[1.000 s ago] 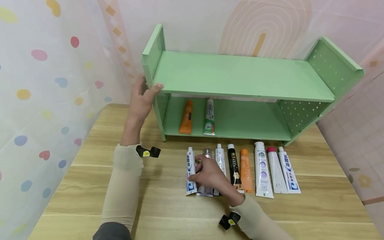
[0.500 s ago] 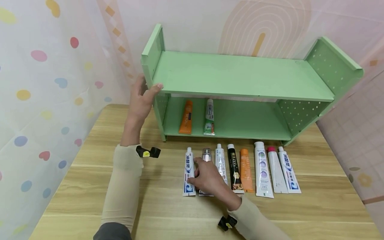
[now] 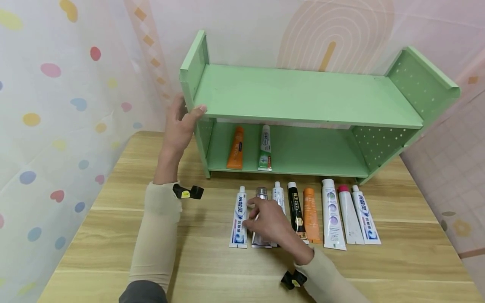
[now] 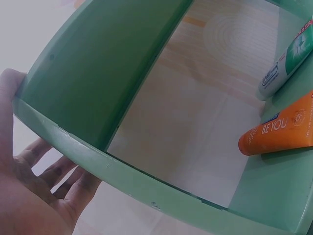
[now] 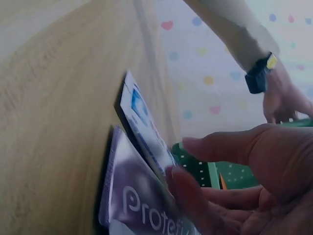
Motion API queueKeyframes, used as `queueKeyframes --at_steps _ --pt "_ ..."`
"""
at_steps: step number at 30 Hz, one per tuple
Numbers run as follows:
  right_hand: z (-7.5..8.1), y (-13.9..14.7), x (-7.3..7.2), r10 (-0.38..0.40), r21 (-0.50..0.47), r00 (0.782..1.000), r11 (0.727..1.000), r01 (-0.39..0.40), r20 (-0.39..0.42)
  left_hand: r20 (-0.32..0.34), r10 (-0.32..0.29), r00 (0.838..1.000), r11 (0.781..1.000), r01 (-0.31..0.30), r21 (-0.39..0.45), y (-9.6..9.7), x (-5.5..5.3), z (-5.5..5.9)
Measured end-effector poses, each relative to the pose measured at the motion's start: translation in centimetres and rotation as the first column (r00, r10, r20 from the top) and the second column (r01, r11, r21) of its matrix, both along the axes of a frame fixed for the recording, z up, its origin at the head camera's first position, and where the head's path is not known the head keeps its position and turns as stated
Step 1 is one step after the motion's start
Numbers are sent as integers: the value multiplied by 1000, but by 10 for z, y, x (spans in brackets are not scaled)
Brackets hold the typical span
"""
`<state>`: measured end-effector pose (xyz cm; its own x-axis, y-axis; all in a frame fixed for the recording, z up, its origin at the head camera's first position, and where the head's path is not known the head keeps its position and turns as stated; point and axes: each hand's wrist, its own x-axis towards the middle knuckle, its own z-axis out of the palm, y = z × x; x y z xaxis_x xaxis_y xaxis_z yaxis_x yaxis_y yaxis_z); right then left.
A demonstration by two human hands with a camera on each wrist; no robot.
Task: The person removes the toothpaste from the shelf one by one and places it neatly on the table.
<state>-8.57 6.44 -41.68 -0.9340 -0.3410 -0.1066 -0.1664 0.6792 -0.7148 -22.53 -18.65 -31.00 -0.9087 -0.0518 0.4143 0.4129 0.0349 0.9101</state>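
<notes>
My left hand point(image 3: 179, 129) grips the left side panel of a green two-level shelf point(image 3: 303, 96). In the left wrist view its thumb lies over the panel edge and the fingers curl behind. My right hand point(image 3: 270, 223) hovers over the tubes with thumb and fingers apart, holding nothing. Just left of its thumb tip, a white-and-blue toothpaste tube point(image 3: 238, 223) lies flat on the table, cap toward the shelf. Under the fingers is a silvery tube point(image 3: 260, 241), partly hidden; the right wrist view shows lettering on this purple-silver tube point(image 5: 142, 191).
On the lower shelf lie an orange tube point(image 3: 235, 149) and a green-and-white tube point(image 3: 265, 149). Right of my right hand is a row of several tubes, among them a black one point(image 3: 296, 210), an orange one point(image 3: 311, 214) and a large white one point(image 3: 332, 214).
The white-and-blue tube's bottom end has shifted slightly left. My right thumb has come off that tube and the hand has moved a little right. The left hand stays on the shelf.
</notes>
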Motion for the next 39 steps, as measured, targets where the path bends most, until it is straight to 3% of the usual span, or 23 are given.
queueKeyframes --at_steps 7,24,39 --pt "6 13 -7 31 -116 999 993 -29 16 8 -2 1000 1000 2 -8 -1 0 0" --pt "15 31 -29 -11 -336 996 942 -19 -89 -8 -3 1000 1000 3 -6 -1 -1 -2" --pt "23 51 -58 -56 -409 996 912 24 -66 -11 -5 1000 1000 5 -10 -1 -2 -2"
